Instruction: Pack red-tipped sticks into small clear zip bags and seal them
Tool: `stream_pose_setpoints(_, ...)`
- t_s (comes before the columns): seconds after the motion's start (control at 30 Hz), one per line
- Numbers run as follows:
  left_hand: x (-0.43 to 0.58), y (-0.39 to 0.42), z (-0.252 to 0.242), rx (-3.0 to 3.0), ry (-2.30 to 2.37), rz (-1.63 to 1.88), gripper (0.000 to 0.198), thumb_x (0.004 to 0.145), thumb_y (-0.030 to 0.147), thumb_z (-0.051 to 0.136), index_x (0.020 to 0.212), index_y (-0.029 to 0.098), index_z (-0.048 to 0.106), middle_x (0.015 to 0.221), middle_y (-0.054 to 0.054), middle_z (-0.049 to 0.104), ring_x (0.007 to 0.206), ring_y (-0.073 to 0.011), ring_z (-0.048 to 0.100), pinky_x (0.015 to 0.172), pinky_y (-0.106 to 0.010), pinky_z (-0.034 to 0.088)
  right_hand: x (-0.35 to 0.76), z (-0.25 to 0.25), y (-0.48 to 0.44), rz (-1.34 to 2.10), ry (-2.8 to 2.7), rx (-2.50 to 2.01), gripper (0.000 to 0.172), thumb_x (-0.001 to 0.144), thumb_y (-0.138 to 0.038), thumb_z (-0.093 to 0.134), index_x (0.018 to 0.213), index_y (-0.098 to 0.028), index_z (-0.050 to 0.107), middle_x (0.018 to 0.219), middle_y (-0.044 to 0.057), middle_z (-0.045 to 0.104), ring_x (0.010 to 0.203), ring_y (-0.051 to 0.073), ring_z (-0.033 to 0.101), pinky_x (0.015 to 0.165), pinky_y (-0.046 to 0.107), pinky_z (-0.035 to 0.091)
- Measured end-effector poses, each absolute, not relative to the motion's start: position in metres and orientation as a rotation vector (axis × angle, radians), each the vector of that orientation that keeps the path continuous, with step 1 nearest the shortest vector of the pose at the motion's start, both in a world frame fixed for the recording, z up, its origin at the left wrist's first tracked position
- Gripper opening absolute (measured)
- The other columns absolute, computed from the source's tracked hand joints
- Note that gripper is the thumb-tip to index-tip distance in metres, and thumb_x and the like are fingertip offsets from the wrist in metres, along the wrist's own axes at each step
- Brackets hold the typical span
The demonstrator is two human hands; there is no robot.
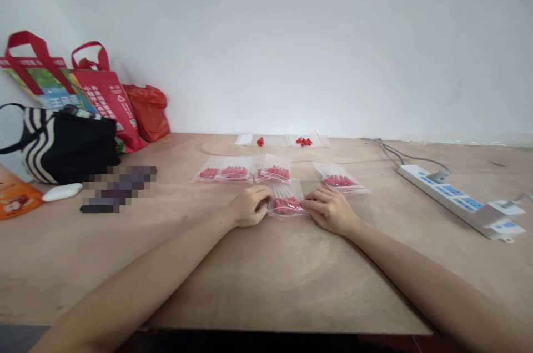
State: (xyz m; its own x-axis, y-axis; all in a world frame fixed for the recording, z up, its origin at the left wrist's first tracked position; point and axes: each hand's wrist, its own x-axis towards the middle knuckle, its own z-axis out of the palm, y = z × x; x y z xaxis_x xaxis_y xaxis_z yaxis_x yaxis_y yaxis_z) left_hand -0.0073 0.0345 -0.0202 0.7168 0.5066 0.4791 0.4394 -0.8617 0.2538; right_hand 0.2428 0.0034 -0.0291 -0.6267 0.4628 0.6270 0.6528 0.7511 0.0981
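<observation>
A small clear zip bag lies on the wooden table between my hands. Inside it are several thin clear tubes with red ends, the red ends towards me. My left hand is closed on the bag's left edge, while the fingers of my right hand pinch its right edge. Just beyond my left hand lie overlapping filled bags and another pair of filled bags. One more filled bag rests beyond my right hand.
Near the wall are loose red caps, a single red cluster and clear bags or tubes. To the right sits a white power strip with grey cables. A pixelated dark object, white case, black striped bag and shopping bags occupy the left.
</observation>
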Motion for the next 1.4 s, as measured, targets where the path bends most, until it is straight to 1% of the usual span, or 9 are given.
stream_pose_setpoints(0.17, -0.007, 0.023, -0.017, 2.726, 0.582, 0.817, 0.027, 0.072, 0.020, 0.047, 0.098, 0.015, 0.051, 0.097, -0.008, 0.058, 0.089, -0.0199, 0.054, 0.080, -0.033, 0.045, 0.243, -0.025, -0.001, -0.268, -2.409, -0.831, 0.029, 0.073, -0.010, 0.047, 0.096, -0.020, 0.061, 0.087, 0.004, 0.062, 0.073, 0.014, 0.053, 0.065, 0.028, 0.034)
stream_pose_setpoints(0.3, -0.003, 0.021, -0.016, 2.770, 0.648, 0.785, 0.029, 0.072, 0.025, 0.052, 0.099, 0.015, 0.052, 0.096, -0.008, 0.058, 0.088, -0.0202, 0.055, 0.080, -0.033, 0.045, 0.245, -0.020, -0.005, -0.046, -2.515, -0.778, 0.031, 0.071, -0.021, 0.053, 0.101, -0.020, 0.058, 0.095, 0.005, 0.060, 0.082, 0.016, 0.055, 0.071, 0.030, 0.038)
stream_pose_setpoints(0.37, -0.002, 0.020, -0.015, 2.789, 0.648, 0.766, 0.031, 0.071, 0.029, 0.055, 0.098, 0.015, 0.052, 0.096, -0.008, 0.058, 0.088, -0.0203, 0.055, 0.079, -0.032, 0.046, 0.246, -0.020, -0.005, -0.039, -2.509, -0.775, 0.030, 0.072, -0.022, 0.053, 0.101, -0.019, 0.058, 0.096, 0.005, 0.060, 0.083, 0.016, 0.055, 0.071, 0.030, 0.039)
stream_pose_setpoints(0.5, 0.001, 0.016, -0.012, 2.819, 0.691, 0.752, 0.037, 0.068, 0.037, 0.060, 0.096, 0.015, 0.053, 0.094, -0.008, 0.058, 0.085, -0.0205, 0.056, 0.077, -0.032, 0.047, 0.244, -0.026, -0.003, -0.148, -2.463, -0.734, 0.028, 0.077, -0.013, 0.045, 0.101, -0.018, 0.058, 0.092, 0.006, 0.060, 0.079, 0.014, 0.054, 0.068, 0.027, 0.041)
stream_pose_setpoints(0.67, 0.005, 0.015, -0.015, 2.860, 0.718, 0.842, 0.022, 0.074, 0.026, 0.053, 0.092, 0.015, 0.054, 0.087, -0.006, 0.061, 0.077, -0.0166, 0.058, 0.069, -0.027, 0.048, 0.235, -0.028, -0.004, -0.356, -2.411, -0.598, 0.018, 0.084, -0.017, 0.044, 0.090, -0.017, 0.062, 0.081, 0.004, 0.062, 0.067, 0.011, 0.052, 0.062, 0.025, 0.039)
stream_pose_setpoints(0.9, 0.006, 0.019, -0.021, 2.936, 0.621, 0.991, 0.015, 0.077, 0.014, 0.045, 0.086, 0.015, 0.057, 0.083, -0.005, 0.064, 0.074, -0.0141, 0.061, 0.065, -0.023, 0.049, 0.229, -0.026, -0.005, -0.624, -2.298, -0.626, 0.020, 0.084, -0.015, 0.044, 0.077, -0.017, 0.063, 0.067, 0.002, 0.061, 0.061, 0.010, 0.050, 0.059, 0.025, 0.032)
stream_pose_setpoints(1.13, 0.005, 0.020, -0.018, 2.786, 0.615, 0.960, 0.022, 0.077, 0.013, 0.044, 0.093, 0.015, 0.059, 0.090, -0.007, 0.063, 0.070, -0.0125, 0.060, 0.061, -0.022, 0.049, 0.234, -0.028, -0.004, -0.639, -2.304, -0.707, 0.022, 0.083, -0.011, 0.043, 0.073, -0.017, 0.062, 0.066, 0.001, 0.060, 0.062, 0.009, 0.049, 0.059, 0.026, 0.029)
stream_pose_setpoints(1.3, 0.008, 0.018, -0.017, 2.845, 0.716, 0.979, 0.016, 0.081, 0.012, 0.042, 0.078, 0.015, 0.057, 0.072, -0.004, 0.060, 0.065, -0.0123, 0.056, 0.060, -0.022, 0.046, 0.233, -0.031, -0.004, -0.612, -2.295, -0.752, 0.022, 0.082, -0.010, 0.043, 0.073, -0.017, 0.061, 0.066, 0.001, 0.060, 0.062, 0.009, 0.050, 0.058, 0.026, 0.027)
stream_pose_setpoints(1.4, 0.009, 0.017, -0.017, 2.907, 0.797, 0.992, 0.015, 0.081, 0.014, 0.041, 0.073, 0.015, 0.054, 0.068, -0.003, 0.057, 0.063, -0.0127, 0.053, 0.059, -0.023, 0.044, 0.232, -0.031, -0.003, -0.625, -2.293, -0.774, 0.020, 0.083, -0.014, 0.044, 0.073, -0.017, 0.062, 0.066, 0.000, 0.061, 0.062, 0.009, 0.050, 0.057, 0.026, 0.027)
